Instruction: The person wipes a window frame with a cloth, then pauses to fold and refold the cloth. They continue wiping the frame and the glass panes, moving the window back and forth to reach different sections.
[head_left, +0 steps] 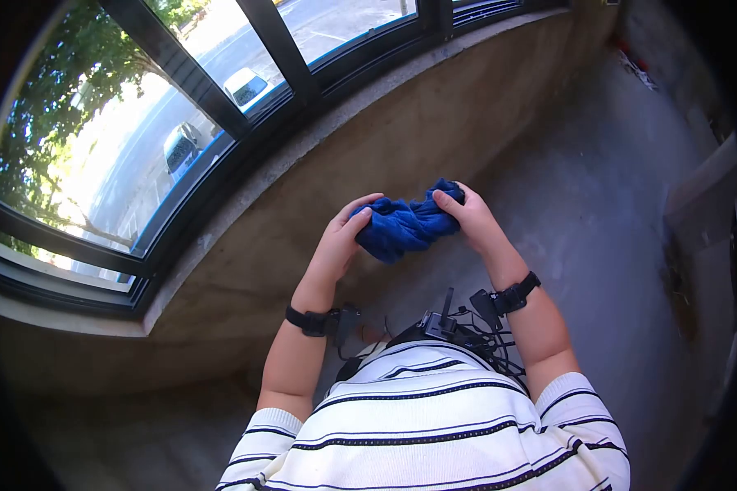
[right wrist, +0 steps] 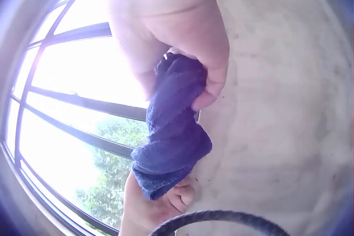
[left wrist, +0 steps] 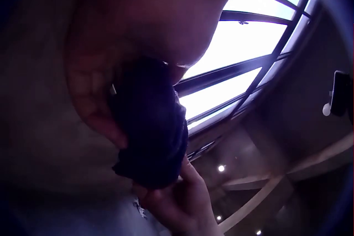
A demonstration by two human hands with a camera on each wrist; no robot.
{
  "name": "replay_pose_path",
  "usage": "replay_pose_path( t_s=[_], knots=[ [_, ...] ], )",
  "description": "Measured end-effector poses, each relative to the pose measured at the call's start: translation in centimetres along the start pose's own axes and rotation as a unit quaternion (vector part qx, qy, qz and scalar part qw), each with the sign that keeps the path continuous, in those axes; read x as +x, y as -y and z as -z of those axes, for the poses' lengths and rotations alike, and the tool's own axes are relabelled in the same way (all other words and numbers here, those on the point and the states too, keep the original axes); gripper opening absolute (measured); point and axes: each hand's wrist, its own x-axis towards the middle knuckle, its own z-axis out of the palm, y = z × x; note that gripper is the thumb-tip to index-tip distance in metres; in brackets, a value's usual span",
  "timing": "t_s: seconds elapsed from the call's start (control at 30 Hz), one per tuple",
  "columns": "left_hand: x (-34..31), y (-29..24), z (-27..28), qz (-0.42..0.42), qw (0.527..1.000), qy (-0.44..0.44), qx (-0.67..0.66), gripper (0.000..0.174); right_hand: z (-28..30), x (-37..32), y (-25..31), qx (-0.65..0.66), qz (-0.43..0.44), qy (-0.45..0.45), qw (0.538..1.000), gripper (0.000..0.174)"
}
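A bunched blue cloth [head_left: 401, 225] hangs between the two hands in front of the body. My left hand [head_left: 345, 231] grips its left end, thumb on the near side. At the other end my right hand [head_left: 475, 217] holds it with the thumb laid over the top. Twisted folds run along the cloth [right wrist: 174, 120] in the right wrist view, with the right hand [right wrist: 171, 37] curled around the upper end. The left wrist view is dark; there the left hand [left wrist: 99, 81] wraps the cloth [left wrist: 149, 125], and the right hand [left wrist: 185, 200] is at its far end.
Dark-framed windows [head_left: 299, 65] stand at the left above a bare wall [head_left: 303, 221] with a ledge. Grey floor [head_left: 598, 213] stretches to the right. A black device with cables [head_left: 446, 327] sits at the waist, and straps [head_left: 307, 321] circle both wrists.
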Motion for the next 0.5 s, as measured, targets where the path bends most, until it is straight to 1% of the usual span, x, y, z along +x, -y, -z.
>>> replay_pose_path(
  t_s=[0.03, 0.07, 0.1, 0.17, 0.2, 0.23, 0.3, 0.37, 0.4, 0.43, 0.5],
  knots=[
    [-0.6, -0.2, -0.3, -0.066, 0.998, 0.001, 0.000, 0.040, 0.3, -0.2, 0.0, -0.013, -0.014, -0.030, 0.999, 0.061],
    [-1.1, -0.4, -0.7, -0.132, 0.991, 0.002, 0.001, 0.040, 0.6, -0.3, -0.1, -0.037, -0.003, -0.047, 0.998, 0.057],
    [-1.5, -0.7, -1.2, -0.133, 0.991, 0.002, 0.002, 0.040, 1.0, -0.2, -0.3, -0.036, -0.001, -0.046, 0.998, 0.057],
    [-2.4, -1.1, -1.9, -0.197, 0.975, -0.014, 0.100, 0.043, 1.4, 0.0, -0.8, -0.113, 0.016, -0.030, 0.993, 0.057],
    [-2.6, -1.2, -2.2, -0.203, 0.975, -0.008, 0.091, 0.040, 1.3, -0.4, -0.7, -0.170, 0.050, 0.000, 0.984, 0.059],
    [-2.5, -1.2, -2.3, -0.205, 0.974, -0.010, 0.092, 0.040, 0.9, -0.8, -0.6, -0.211, 0.094, -0.008, 0.973, 0.062],
    [-2.5, -1.2, -2.9, -0.231, 0.964, -0.042, 0.124, 0.036, 0.3, -1.6, 0.2, -0.260, 0.096, -0.016, 0.961, 0.063],
    [-2.4, -1.1, -3.7, -0.240, 0.958, -0.058, 0.148, 0.034, -0.9, -2.1, 1.5, -0.328, 0.252, -0.006, 0.911, 0.061],
    [-2.5, -1.0, -4.1, -0.248, 0.951, -0.073, 0.171, 0.033, -2.0, -3.1, 3.1, -0.238, 0.225, 0.056, 0.943, 0.058],
    [-2.7, -1.1, -4.4, -0.248, 0.950, -0.075, 0.171, 0.033, -2.9, -3.3, 3.4, -0.220, 0.227, 0.091, 0.944, 0.052],
    [-3.2, -1.3, -5.0, -0.249, 0.950, -0.063, 0.178, 0.032, -3.9, -3.5, 3.2, -0.261, 0.251, 0.100, 0.927, 0.039]
  ],
)
